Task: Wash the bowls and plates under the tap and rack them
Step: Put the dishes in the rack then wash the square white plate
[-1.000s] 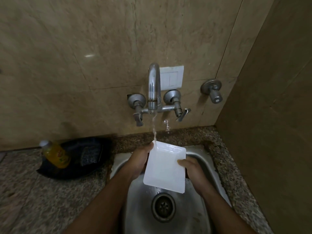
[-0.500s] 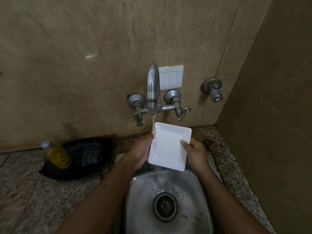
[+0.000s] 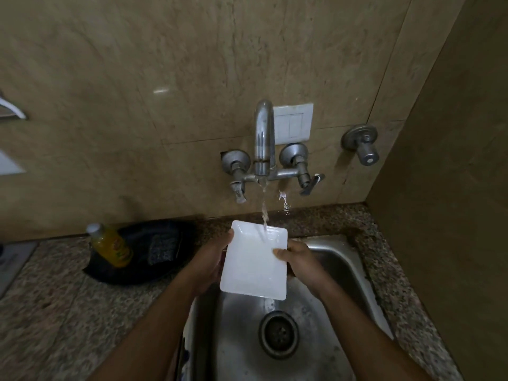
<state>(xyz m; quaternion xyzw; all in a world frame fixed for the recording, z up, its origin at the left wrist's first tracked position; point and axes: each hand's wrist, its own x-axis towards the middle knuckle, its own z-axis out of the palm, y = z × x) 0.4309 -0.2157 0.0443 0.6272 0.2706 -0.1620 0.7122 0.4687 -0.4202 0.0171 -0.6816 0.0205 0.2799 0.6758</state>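
A white rectangular plate [image 3: 254, 264] is held over the steel sink [image 3: 338, 259], tilted with its far edge up. Water runs from the wall tap [image 3: 264, 138] onto the plate's upper edge and spills off below. My left hand [image 3: 210, 264] grips the plate's left side with the thumb at its top corner. My right hand [image 3: 301, 264] grips the right side, thumb lying on the plate's face. No rack is in view.
A yellow soap bottle [image 3: 110, 246] lies on a black tray [image 3: 154, 257] on the granite counter [image 3: 55, 312] left of the sink. The drain [image 3: 279, 334] sits below the plate. A side wall [image 3: 453, 215] closes the right. A separate valve [image 3: 362, 145] sticks out of the back wall.
The plate has come back down and toward me from close under the spout, and now the stream hits its top edge. Both hands kept their grip.
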